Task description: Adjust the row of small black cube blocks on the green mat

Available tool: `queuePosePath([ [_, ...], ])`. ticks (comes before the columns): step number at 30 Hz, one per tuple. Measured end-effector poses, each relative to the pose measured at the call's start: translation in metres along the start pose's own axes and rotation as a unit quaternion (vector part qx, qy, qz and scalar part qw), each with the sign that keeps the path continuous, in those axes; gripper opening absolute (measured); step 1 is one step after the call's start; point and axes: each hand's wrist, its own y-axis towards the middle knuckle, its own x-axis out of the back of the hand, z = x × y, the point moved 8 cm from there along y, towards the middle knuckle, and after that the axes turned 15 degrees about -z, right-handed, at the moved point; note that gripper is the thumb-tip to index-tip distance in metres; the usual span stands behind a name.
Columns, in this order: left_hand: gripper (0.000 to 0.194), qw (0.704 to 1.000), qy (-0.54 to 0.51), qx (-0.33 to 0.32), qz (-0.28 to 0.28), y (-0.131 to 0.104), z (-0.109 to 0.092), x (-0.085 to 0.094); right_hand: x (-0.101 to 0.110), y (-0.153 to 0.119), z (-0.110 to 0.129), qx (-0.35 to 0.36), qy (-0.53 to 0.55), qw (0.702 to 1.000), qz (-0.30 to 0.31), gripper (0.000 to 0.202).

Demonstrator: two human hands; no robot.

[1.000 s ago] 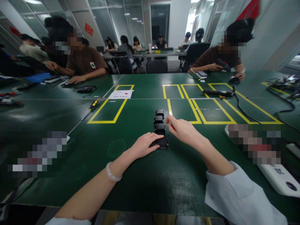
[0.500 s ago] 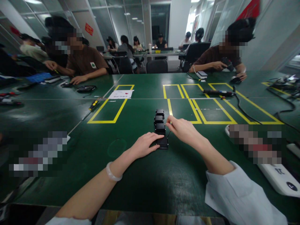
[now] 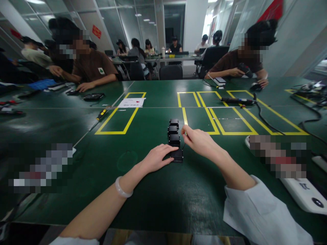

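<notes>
Head view: little change across the last second; both hands keep their places at the nearest black block, and the row of black blocks beyond it lies as it did half a second ago. Judgement: work is concentrated on this one piece, with no visible shift to the next. Block position: on the green table, roughly straight ahead of the wearer, closest of four in a line running away. Left hand: comes in low from the left, palm down, forefinger stretched over the far part of the block and thumb at its near left side; narrow hold, apparently steadying; pressure cannot be judged. A pale bracelet sits on that wrist. Right hand: raised above the table, forearm angled in from the right, wrist bent, fingertips pinched around a thin tool. Its dark shaft slopes down toward the block's right side; handle mostly hidden by the fingers, tip contact too small to confirm. Beside the right fingertips runs yellow tape on the tabletop. Across the table, at right, a co-worker's dark device shows a slight shift since half a second ago, well apart from the blocks.
</notes>
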Motion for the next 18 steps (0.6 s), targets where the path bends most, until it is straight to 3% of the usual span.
queuePosePath([
  [7,0.041,1.0,-0.002,-0.005,-0.004,0.0,-0.0004,-0.0009,-0.0036,0.0019,-0.0009,-0.01,-0.014,1.0,0.001,0.029],
  [18,0.042,1.0,-0.001,-0.004,-0.004,0.0005,-0.001,0.0005,-0.0008,-0.0002,0.0006,-0.001,0.0,1.0,0.009,0.022],
])
